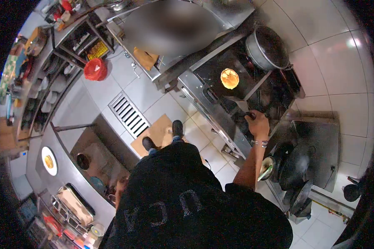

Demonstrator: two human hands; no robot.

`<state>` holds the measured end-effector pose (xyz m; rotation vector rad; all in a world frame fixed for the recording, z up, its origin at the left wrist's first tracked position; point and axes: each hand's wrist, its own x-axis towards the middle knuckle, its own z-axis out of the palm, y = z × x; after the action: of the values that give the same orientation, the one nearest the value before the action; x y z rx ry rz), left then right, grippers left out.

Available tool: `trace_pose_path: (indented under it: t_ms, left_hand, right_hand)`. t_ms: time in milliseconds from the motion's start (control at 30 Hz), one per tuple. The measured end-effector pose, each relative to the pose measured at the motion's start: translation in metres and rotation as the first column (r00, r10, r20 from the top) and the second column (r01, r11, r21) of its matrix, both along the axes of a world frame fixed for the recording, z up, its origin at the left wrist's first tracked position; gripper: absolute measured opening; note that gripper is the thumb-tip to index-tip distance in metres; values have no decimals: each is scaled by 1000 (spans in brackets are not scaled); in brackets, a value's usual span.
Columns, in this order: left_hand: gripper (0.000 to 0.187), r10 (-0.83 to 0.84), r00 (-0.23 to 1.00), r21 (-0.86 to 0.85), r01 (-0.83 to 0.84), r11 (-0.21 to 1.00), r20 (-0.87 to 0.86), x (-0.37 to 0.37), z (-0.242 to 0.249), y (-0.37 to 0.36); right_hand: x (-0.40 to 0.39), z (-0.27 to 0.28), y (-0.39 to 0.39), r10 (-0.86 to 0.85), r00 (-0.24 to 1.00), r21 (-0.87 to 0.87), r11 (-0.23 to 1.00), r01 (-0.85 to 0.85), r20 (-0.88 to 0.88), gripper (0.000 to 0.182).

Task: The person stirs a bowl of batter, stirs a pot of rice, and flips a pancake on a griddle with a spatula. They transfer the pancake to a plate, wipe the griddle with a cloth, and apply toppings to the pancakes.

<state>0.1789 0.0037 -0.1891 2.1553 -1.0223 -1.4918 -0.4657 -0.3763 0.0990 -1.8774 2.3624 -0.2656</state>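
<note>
My right hand [258,124] is closed round the dark handle of a spatula [237,103], whose flat metal blade lies low over the black griddle [212,66]. A round golden-brown pancake [229,79] rests on that cooking surface, a short way beyond the blade and apart from it. On the other side of my body, my left hand [122,183] hangs by the steel counter, partly covered by my black shirt. Its fingers are too dark and small to read.
A large pot [266,47] stands at the stove's back corner. Dark pans [297,166] and a container with a green-handled utensil [268,168] sit right of my arm. A white plate [49,161] with food lies on the left counter. A floor drain [129,114] and red bin [95,69] are ahead.
</note>
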Motion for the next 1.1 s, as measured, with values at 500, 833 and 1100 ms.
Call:
trace_pose_path:
  t_ms: [500, 833, 1100]
  left_hand:
    - [30, -161, 987, -219, 160, 963, 13, 47, -37, -3]
    - [31, 2, 999, -6, -1, 1000, 43, 6, -19, 9]
    - [29, 124, 990, 69, -119, 990, -63, 3, -15, 7]
  right_hand:
    - [11, -13, -26, 35, 985, 20, 999, -32, -168, 30]
    - [-7, -12, -40, 36, 997, 90, 995, -29, -72, 32]
    - [25, -11, -32, 127, 992, 187, 974, -128, 15, 41]
